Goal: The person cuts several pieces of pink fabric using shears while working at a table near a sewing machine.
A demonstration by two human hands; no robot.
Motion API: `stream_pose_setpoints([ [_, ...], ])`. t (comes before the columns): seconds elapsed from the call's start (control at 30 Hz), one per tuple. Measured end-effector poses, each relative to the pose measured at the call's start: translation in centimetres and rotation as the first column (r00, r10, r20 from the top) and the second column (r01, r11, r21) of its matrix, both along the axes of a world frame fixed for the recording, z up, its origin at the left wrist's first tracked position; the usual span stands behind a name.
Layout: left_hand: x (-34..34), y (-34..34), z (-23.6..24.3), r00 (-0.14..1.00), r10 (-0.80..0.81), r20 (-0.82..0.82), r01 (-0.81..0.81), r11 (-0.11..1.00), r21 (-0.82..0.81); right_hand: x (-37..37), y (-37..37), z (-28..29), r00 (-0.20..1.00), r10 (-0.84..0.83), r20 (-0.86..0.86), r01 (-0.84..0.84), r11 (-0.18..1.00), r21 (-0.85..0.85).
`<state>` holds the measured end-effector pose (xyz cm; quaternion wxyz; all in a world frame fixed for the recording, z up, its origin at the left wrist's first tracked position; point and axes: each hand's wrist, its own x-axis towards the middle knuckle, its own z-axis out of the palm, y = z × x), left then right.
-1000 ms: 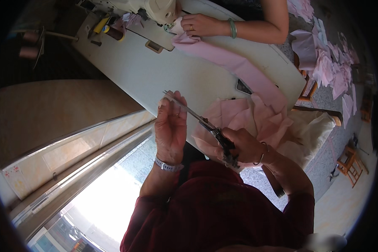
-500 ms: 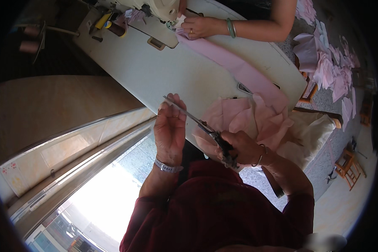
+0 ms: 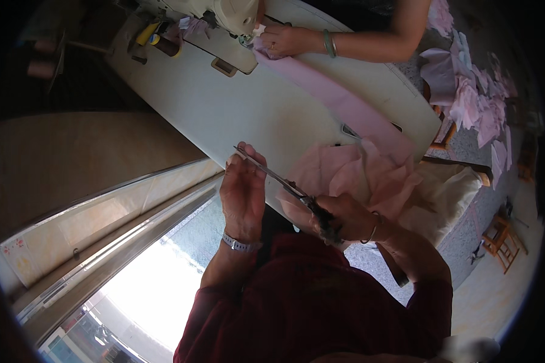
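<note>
My right hand (image 3: 350, 216) is closed around the dark handles of a pair of scissors (image 3: 278, 179). Their long, narrow blades point up and to the left, close together. My left hand (image 3: 242, 196) is raised palm up at the near table edge, its fingers loosely bent. The blade tips cross in front of these fingers, at or against them; whether any thread is there is too small to tell. Sheer pink fabric (image 3: 330, 166) lies heaped beyond the scissors. A co-worker's hand (image 3: 281, 41) holds the far end of a long pink strip (image 3: 333, 91) at a sewing machine (image 3: 233, 13).
Thread cones (image 3: 163, 43) stand on the far left of the pale table (image 3: 248, 103). A dark flat object (image 3: 349, 130) lies partly under the strip. White cloth (image 3: 445, 190) rests at right, pink pieces (image 3: 469, 97) hang beyond, and a wooden stool (image 3: 502, 242) stands farther right.
My left hand has dipped slightly, its fingers bending a little more by the blade tips. The scissors' tips have also lowered slightly. The co-worker's hand has shifted slightly left at the machine.
</note>
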<state>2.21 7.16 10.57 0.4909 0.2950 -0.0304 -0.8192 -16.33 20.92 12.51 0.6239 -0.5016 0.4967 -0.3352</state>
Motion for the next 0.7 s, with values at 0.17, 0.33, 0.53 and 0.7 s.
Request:
stream_pose_setpoints([
  [0.17,0.5,0.0,-0.4,1.000,-0.021,0.021,0.021,1.000,-0.022,-0.3,0.5,-1.0,0.999,0.031,-0.007,-0.030,0.998,0.060],
  [0.33,2.4,-0.2,-2.2,0.997,-0.044,0.063,0.048,0.997,-0.063,-0.8,0.1,-0.7,0.985,0.118,-0.126,-0.107,0.990,0.092],
  [0.53,4.7,-1.1,-3.9,0.906,-0.061,0.419,0.114,0.988,-0.102,-1.5,-0.7,0.9,0.879,0.246,-0.408,-0.216,0.969,0.120],
  [0.7,4.8,-0.1,-4.7,0.786,-0.064,0.614,0.196,0.969,-0.150,-2.2,-0.3,-0.3,0.865,0.136,-0.482,-0.135,0.990,0.036],
])
